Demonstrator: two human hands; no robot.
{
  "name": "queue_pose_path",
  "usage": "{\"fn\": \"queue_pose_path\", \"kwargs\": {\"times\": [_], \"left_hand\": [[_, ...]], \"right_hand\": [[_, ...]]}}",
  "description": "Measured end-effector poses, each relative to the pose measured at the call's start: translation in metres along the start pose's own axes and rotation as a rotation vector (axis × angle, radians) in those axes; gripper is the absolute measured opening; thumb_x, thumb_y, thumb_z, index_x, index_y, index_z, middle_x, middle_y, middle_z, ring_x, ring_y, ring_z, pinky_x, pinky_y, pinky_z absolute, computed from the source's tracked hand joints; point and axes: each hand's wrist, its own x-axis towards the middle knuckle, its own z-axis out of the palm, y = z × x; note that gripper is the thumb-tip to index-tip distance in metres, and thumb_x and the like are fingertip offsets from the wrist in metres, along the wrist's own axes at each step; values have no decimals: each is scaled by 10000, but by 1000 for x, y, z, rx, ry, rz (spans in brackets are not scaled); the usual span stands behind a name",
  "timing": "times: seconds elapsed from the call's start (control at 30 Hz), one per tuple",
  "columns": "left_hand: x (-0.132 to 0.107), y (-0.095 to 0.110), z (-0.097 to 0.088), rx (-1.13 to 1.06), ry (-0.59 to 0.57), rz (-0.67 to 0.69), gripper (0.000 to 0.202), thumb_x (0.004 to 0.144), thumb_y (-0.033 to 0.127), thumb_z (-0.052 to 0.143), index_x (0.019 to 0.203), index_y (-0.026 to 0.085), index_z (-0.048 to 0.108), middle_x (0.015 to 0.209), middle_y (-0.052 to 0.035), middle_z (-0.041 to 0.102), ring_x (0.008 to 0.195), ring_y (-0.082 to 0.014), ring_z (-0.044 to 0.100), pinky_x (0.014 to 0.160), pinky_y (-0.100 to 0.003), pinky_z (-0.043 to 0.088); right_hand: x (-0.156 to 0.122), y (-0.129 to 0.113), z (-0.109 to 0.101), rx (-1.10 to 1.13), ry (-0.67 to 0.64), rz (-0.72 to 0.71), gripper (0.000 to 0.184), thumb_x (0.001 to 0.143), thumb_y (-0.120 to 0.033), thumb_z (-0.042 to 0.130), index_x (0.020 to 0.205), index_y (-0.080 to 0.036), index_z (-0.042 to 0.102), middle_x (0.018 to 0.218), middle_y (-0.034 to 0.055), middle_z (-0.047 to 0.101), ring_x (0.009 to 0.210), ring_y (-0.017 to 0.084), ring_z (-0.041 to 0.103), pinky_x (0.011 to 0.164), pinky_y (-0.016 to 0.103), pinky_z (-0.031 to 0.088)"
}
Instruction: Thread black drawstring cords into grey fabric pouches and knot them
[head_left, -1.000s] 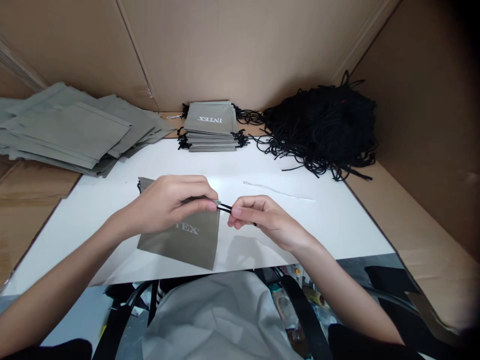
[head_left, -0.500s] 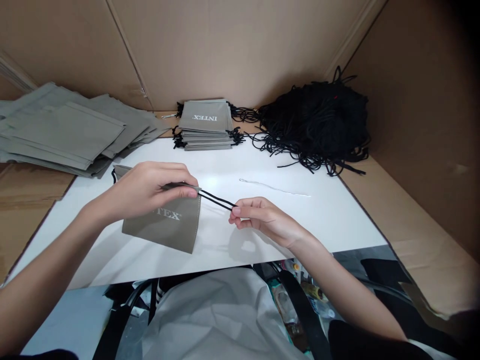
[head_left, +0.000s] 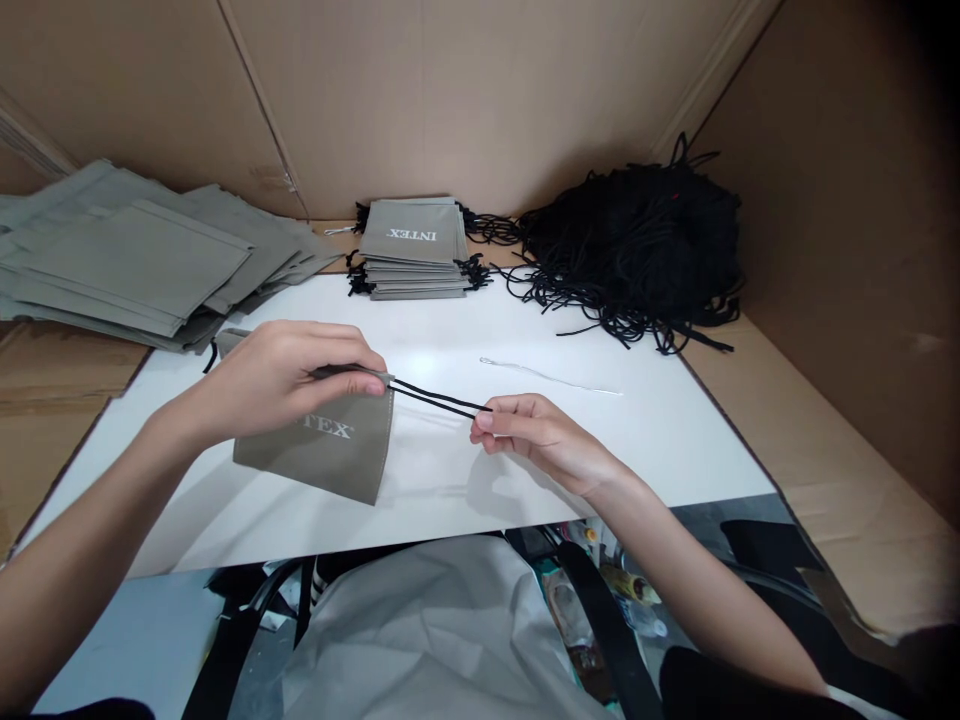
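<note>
My left hand (head_left: 319,365) pinches the top edge of a grey drawstring pouch (head_left: 315,465) with white lettering, part of it covered by my fingers. Out of the pouch's right corner run two strands of black cord (head_left: 431,397). My right hand (head_left: 525,435) grips their far end between thumb and fingers, and the strands stretch nearly straight between both hands. A short bit of black cord also shows at the pouch's left corner. Beyond my right hand, a thin looped wire (head_left: 551,376) lies on the white board.
Flat grey pouches (head_left: 127,265) lie heaped at the back left. A stack of pouches with knotted black cords (head_left: 415,250) stands at back centre. A large pile of black cords (head_left: 637,250) sits back right. Cardboard walls (head_left: 480,100) enclose the white board (head_left: 585,470).
My right hand has moved slightly right with the cord ends, and my left hand has shifted slightly left with the pouch. The cord strands between them are longer.
</note>
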Motion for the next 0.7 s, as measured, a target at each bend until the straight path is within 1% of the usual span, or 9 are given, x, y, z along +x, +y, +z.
{"fn": "queue_pose_path", "kwargs": {"times": [0.1, 0.17, 0.2, 0.3, 0.37, 0.4, 0.5, 0.57, 0.7], "left_hand": [[-1, 1, 0, 7, 10, -6, 213, 969, 361, 569, 903, 212, 708, 880, -10, 707, 753, -141, 626, 693, -236, 423], [-1, 1, 0, 9, 9, -15, 223, 972, 363, 563, 903, 212, 710, 883, -13, 710, 753, -142, 628, 690, -236, 423], [0, 2, 0, 10, 6, -19, 226, 973, 364, 560, 904, 212, 712, 887, -14, 711, 755, -142, 629, 690, -236, 423], [2, 2, 1, 7, -7, -18, 225, 972, 371, 562, 920, 220, 720, 899, -14, 713, 768, -143, 634, 696, -236, 425], [4, 3, 2, 0, -23, -8, 220, 971, 377, 566, 934, 227, 724, 907, -13, 713, 780, -144, 637, 705, -236, 426], [6, 3, 3, -3, -31, -2, 220, 971, 380, 566, 942, 231, 724, 911, -13, 712, 782, -145, 636, 706, -237, 425], [11, 5, 5, 4, -47, 8, 233, 977, 398, 553, 951, 238, 721, 913, -11, 707, 761, -141, 621, 692, -240, 414], [14, 6, 6, 17, -53, 6, 247, 980, 408, 542, 948, 242, 722, 903, -9, 704, 738, -137, 609, 678, -243, 404], [15, 7, 3, 39, -62, -8, 256, 978, 414, 537, 937, 245, 725, 896, -12, 706, 731, -142, 607, 671, -250, 395]], "right_hand": [[-2, 0, -1, -76, -8, -7, 237, 801, -399, 768, 754, -171, 725, 796, 27, 673, 777, 126, 592, 776, 264, 450], [-4, -1, -2, -183, -7, -33, 249, 831, -433, 732, 839, -184, 731, 867, 40, 695, 858, 158, 613, 818, 293, 451], [-4, -2, -3, -257, 20, -67, 262, 853, -448, 706, 909, -193, 730, 937, 49, 706, 916, 175, 618, 848, 309, 447], [-4, -13, -5, -496, 192, -218, 320, 912, -465, 626, 1103, -215, 691, 1158, 69, 684, 1057, 206, 602, 924, 341, 423], [-1, -24, -1, -600, 229, -291, 320, 937, -456, 590, 1112, -206, 688, 1189, 72, 676, 1070, 213, 601, 930, 342, 423], [1, -29, 2, -628, 193, -314, 315, 944, -455, 578, 1087, -201, 697, 1174, 71, 686, 1061, 216, 607, 917, 338, 428], [13, -44, 15, -683, 12, -376, 327, 937, -481, 586, 1032, -201, 726, 1138, 57, 709, 1047, 222, 615, 892, 330, 431], [22, -48, 22, -710, -78, -387, 357, 906, -515, 618, 980, -190, 746, 1049, 51, 731, 960, 212, 627, 828, 315, 441], [32, -48, 25, -675, -136, -343, 386, 843, -526, 683, 856, -147, 752, 835, 37, 726, 763, 165, 605, 685, 272, 429]]}}
